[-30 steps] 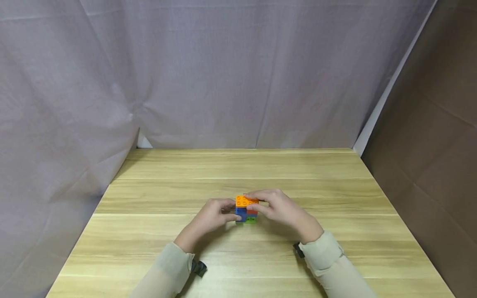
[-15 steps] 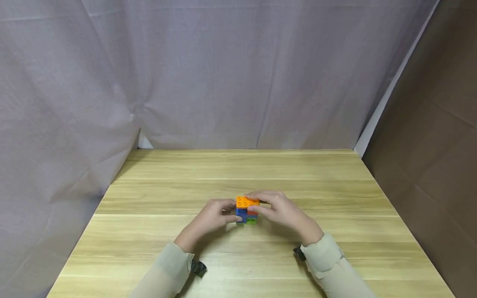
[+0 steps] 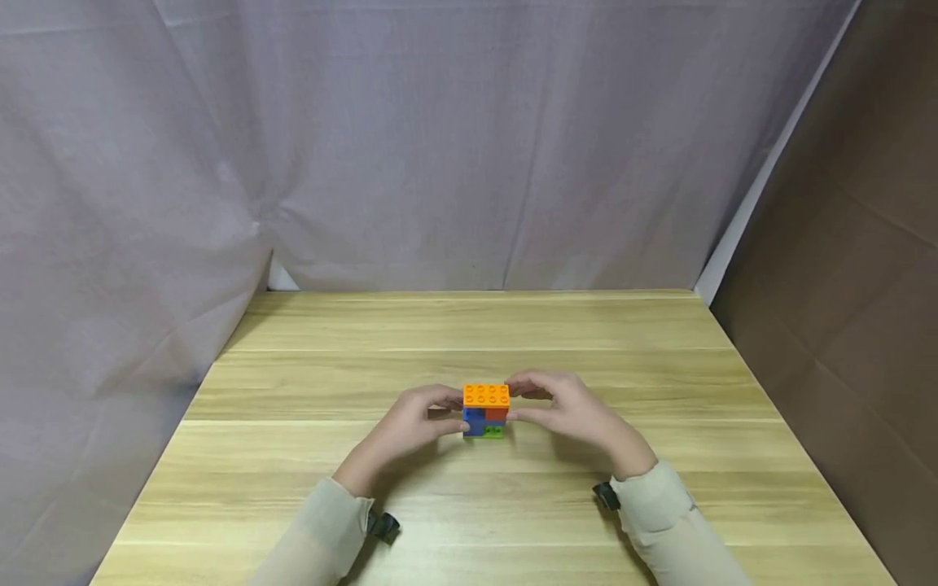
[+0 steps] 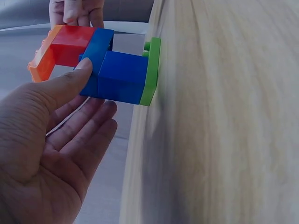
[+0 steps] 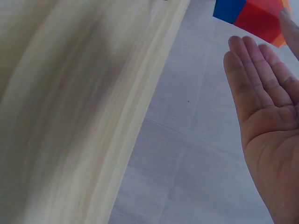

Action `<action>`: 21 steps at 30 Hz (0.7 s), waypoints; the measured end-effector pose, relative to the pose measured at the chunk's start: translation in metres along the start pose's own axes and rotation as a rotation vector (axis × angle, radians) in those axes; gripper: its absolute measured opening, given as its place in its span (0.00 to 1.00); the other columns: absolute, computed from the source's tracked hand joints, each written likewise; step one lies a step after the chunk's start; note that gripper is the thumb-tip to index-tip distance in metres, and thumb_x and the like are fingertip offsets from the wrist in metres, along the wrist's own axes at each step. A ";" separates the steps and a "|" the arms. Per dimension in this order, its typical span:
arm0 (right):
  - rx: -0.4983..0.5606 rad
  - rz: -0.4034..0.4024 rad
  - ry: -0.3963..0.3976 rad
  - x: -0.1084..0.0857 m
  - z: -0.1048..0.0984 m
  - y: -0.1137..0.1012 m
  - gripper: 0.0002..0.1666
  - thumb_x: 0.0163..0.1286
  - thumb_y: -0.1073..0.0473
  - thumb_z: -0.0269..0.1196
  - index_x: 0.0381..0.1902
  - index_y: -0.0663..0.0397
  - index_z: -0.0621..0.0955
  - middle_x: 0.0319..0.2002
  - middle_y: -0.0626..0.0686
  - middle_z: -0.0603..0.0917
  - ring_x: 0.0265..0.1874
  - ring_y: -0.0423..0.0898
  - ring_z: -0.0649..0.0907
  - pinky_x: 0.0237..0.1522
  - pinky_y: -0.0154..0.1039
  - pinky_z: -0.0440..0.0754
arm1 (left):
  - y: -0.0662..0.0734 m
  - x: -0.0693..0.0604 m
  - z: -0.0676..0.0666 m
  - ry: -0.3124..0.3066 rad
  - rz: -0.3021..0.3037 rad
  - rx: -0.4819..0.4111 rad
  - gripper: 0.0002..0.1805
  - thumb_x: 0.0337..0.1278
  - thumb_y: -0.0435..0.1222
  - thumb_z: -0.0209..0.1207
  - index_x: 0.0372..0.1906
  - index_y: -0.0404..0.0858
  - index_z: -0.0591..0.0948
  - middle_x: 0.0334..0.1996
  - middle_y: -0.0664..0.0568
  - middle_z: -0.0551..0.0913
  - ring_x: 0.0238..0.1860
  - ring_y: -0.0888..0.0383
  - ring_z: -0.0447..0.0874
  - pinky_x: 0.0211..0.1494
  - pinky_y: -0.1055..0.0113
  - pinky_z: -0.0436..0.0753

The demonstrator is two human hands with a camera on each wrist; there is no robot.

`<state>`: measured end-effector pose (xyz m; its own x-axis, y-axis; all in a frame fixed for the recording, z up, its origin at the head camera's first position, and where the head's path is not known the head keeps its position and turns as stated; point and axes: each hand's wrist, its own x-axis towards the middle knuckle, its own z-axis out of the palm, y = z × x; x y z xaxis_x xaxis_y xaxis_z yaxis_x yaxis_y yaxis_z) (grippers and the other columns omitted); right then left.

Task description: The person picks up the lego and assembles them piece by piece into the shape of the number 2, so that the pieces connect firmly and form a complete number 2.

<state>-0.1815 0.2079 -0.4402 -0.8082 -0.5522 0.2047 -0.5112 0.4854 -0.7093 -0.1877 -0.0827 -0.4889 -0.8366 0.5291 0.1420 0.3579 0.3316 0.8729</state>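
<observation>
A small tower of toy building blocks stands upright on the wooden table. Its top is an orange block (image 3: 486,395) with round studs. Beneath that, a red block (image 4: 72,45) sits toward the right, on a wide blue block (image 4: 96,56). A second blue block (image 4: 122,72) joins this to a thin green base (image 4: 152,74). My left hand (image 3: 410,419) holds the tower from the left, thumb on the blue part and fingers behind. Just off the tower's right side is my right hand (image 3: 567,407), its fingers extended and holding nothing; the right wrist view shows its palm (image 5: 275,135).
The wooden tabletop (image 3: 352,325) extends around both hands. Grey cloth (image 3: 410,146) hangs behind and on the left; a brown cloth panel (image 3: 843,244) rises on the right. Dark straps with small devices sit at both wrists.
My right hand has let go of the orange block and drawn a little to the right, leaving the block's top uncovered. The tower and my left hand stay nearly in place.
</observation>
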 end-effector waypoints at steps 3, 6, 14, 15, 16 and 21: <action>0.026 -0.004 -0.019 0.000 0.001 0.001 0.20 0.65 0.49 0.71 0.54 0.44 0.83 0.50 0.43 0.86 0.49 0.46 0.86 0.52 0.42 0.85 | -0.001 0.000 -0.001 0.005 0.016 0.001 0.20 0.57 0.43 0.71 0.55 0.48 0.85 0.51 0.59 0.86 0.52 0.58 0.84 0.56 0.64 0.83; 0.056 -0.019 -0.024 0.002 0.004 0.004 0.19 0.67 0.50 0.70 0.54 0.46 0.83 0.49 0.44 0.87 0.47 0.47 0.86 0.51 0.42 0.85 | -0.003 0.001 -0.002 0.021 0.022 0.019 0.19 0.57 0.43 0.71 0.54 0.48 0.85 0.50 0.60 0.86 0.51 0.59 0.85 0.56 0.64 0.83; 0.091 -0.002 0.039 0.004 0.009 0.011 0.20 0.70 0.51 0.67 0.57 0.50 0.83 0.51 0.49 0.87 0.47 0.45 0.86 0.49 0.41 0.85 | -0.005 0.005 -0.002 0.040 0.018 0.043 0.18 0.59 0.46 0.70 0.54 0.50 0.86 0.49 0.60 0.87 0.49 0.62 0.85 0.55 0.65 0.83; 0.092 0.004 0.047 0.005 0.009 0.012 0.20 0.70 0.51 0.67 0.57 0.51 0.83 0.50 0.49 0.87 0.47 0.44 0.86 0.48 0.39 0.85 | -0.005 0.006 -0.002 0.041 0.016 0.043 0.18 0.59 0.46 0.69 0.54 0.49 0.86 0.49 0.60 0.87 0.49 0.62 0.85 0.55 0.65 0.83; 0.095 0.011 0.055 0.006 0.009 0.013 0.20 0.70 0.51 0.67 0.56 0.52 0.83 0.49 0.49 0.87 0.46 0.44 0.87 0.47 0.39 0.86 | -0.005 0.007 -0.002 0.041 0.011 0.040 0.19 0.60 0.47 0.69 0.55 0.48 0.86 0.48 0.60 0.87 0.48 0.63 0.85 0.55 0.65 0.83; 0.106 0.091 0.087 0.012 0.006 0.015 0.20 0.69 0.50 0.68 0.55 0.53 0.84 0.47 0.48 0.88 0.44 0.44 0.86 0.48 0.39 0.85 | -0.001 0.012 -0.004 0.048 -0.055 0.000 0.22 0.60 0.49 0.69 0.56 0.45 0.86 0.47 0.59 0.88 0.46 0.63 0.86 0.52 0.65 0.84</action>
<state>-0.1968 0.2048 -0.4525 -0.8745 -0.4461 0.1902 -0.4042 0.4539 -0.7941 -0.1999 -0.0799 -0.4859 -0.8739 0.4719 0.1166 0.3110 0.3586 0.8802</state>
